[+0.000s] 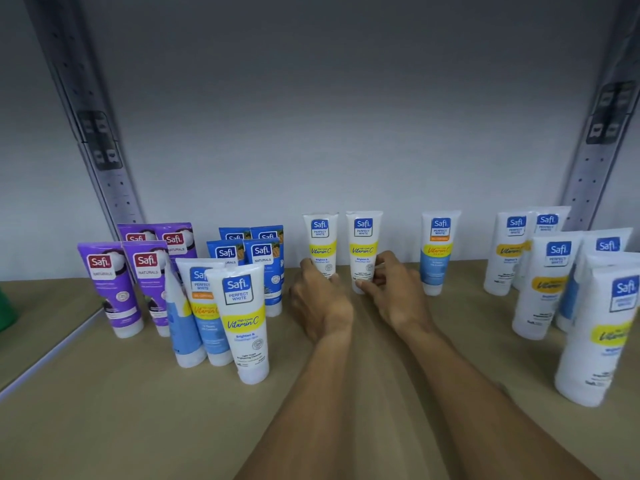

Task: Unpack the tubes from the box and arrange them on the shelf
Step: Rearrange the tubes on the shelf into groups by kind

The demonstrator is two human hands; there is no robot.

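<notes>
My left grip is pinching one white tube, my right grip its twin, mid-frame on the shelf; I am holding low, near the stiff caps, judging them light, squashy, tippy.

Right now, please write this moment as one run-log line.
step: arranging tubes | left hand: holds left tube | right hand: holds right tube | both tubes: upright, apart, at back of shelf

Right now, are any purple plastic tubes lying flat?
No, all four purple plastic tubes stand upright on the tan shelf.
</notes>
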